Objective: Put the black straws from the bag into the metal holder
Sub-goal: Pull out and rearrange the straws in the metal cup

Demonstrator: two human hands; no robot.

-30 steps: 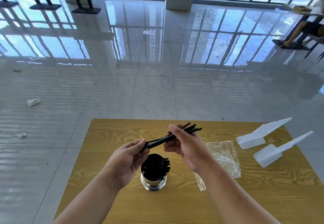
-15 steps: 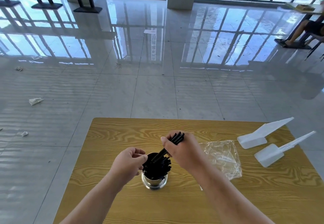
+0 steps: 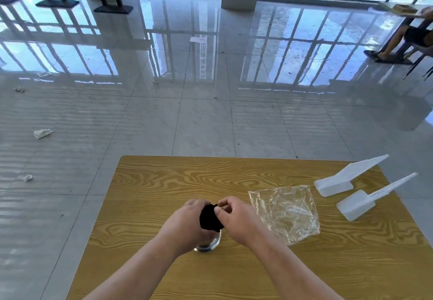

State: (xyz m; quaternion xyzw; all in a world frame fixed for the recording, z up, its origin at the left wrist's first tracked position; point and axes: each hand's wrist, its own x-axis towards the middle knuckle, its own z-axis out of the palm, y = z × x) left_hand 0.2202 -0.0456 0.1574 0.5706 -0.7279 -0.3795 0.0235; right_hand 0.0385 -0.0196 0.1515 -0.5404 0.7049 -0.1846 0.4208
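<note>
Since half a second earlier, the right hand (image 3: 236, 220) had lowered its bundle into the metal holder (image 3: 209, 245), lower centre of the frame. Both hands grasped the black straws (image 3: 209, 218) standing in it. The left hand (image 3: 187, 224) was curled round them, apparently to keep them gathered, and the right pinched their tops. Beyond, to the right, the bag (image 3: 284, 213) lay flat, seemingly emptied, with two white scoops (image 3: 344, 180) further right.

On my feed: left hand (image 3: 187, 223) and right hand (image 3: 237, 220), both bare. Forearms (image 3: 145, 262) bare too, from the wrists back past the near edge of the table (image 3: 159, 182), where the frame cuts them. Nails too small to make out.
</note>
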